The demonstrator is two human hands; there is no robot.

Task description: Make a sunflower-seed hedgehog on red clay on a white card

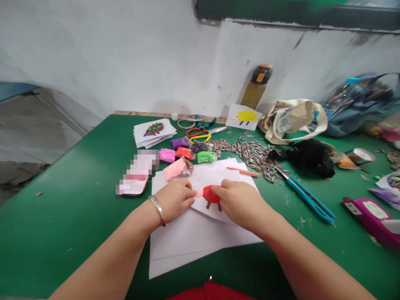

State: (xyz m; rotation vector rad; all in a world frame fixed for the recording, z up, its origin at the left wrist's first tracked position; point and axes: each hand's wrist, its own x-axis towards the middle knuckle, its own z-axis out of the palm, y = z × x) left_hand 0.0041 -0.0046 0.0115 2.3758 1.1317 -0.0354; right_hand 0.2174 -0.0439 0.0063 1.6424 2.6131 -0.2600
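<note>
A red clay hedgehog shape (211, 194) with a pink snout (199, 193) and brown legs lies on a small white sheet (200, 205). Larger white paper (184, 246) is underneath. My left hand (175, 199), with a silver bracelet at the wrist, has its fingertips bunched at the tip of the snout; whether anything is pinched there is hidden. From the right, my right hand (239, 202) touches the red body with an extended index finger, its other fingers curled. Just behind my left hand is a pack of pink clay (175, 168).
Clay packs (206, 157), scissors (196, 132) and scattered sunflower seeds (258, 154) lie behind the paper. A phone (137, 177) is at left. To the right are an orange pencil (245, 171), a blue cutter (308, 198) and a magenta case (373, 221). A bottle (256, 87) stands by the wall.
</note>
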